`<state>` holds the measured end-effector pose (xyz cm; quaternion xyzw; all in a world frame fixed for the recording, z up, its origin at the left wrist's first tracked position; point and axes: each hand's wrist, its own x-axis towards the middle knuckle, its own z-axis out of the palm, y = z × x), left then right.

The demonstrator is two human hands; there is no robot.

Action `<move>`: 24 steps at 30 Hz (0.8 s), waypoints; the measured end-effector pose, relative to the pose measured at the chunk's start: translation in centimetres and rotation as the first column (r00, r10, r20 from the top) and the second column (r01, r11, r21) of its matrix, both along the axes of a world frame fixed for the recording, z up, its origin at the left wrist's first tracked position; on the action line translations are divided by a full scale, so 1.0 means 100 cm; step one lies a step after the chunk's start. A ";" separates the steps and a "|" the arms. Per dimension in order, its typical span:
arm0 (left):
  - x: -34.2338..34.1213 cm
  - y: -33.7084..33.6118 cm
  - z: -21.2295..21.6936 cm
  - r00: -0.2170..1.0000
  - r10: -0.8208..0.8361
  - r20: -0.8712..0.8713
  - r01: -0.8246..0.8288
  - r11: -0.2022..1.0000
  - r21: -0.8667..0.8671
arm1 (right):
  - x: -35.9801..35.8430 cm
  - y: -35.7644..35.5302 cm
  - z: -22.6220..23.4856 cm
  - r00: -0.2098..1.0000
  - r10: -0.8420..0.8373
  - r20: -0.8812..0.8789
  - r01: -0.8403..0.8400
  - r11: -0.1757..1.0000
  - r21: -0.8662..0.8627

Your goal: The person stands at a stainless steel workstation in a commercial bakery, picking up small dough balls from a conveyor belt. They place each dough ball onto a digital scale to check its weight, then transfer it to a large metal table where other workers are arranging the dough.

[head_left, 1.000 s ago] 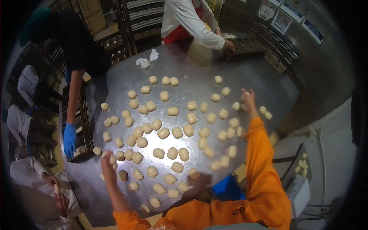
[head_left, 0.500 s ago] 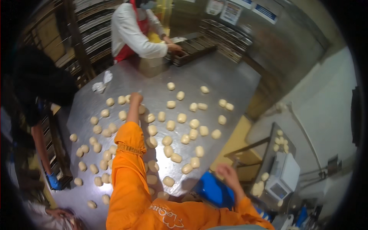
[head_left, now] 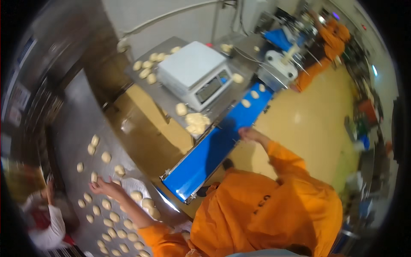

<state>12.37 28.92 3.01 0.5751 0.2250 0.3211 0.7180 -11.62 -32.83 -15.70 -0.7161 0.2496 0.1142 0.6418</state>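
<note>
- Here's a dough piece (head_left: 94, 176) on the steel table (head_left: 77, 115), right by the left hand's (head_left: 105, 187) fingertips; they're parted, not clasping it.
- Plenty already lies spread there; three more pieces (head_left: 255, 94) wait on the blue belt (head_left: 222, 135).
- Right hand (head_left: 250, 133) at belt's edge, fingers curled, grip unclear.

Metal table (head_left: 77, 115): scattered dough pieces (head_left: 106, 157) | side bench (head_left: 160, 94): white scale (head_left: 192, 68), dough pieces (head_left: 181, 109) | blue belt (head_left: 201, 167): dough pieces (head_left: 255, 94)
</note>
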 end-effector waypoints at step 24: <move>-0.146 -0.672 -0.106 0.127 -0.776 -0.618 0.725 -0.353 0.592 | 0.075 -0.276 -0.004 0.876 -0.434 0.209 0.413 0.453 -0.790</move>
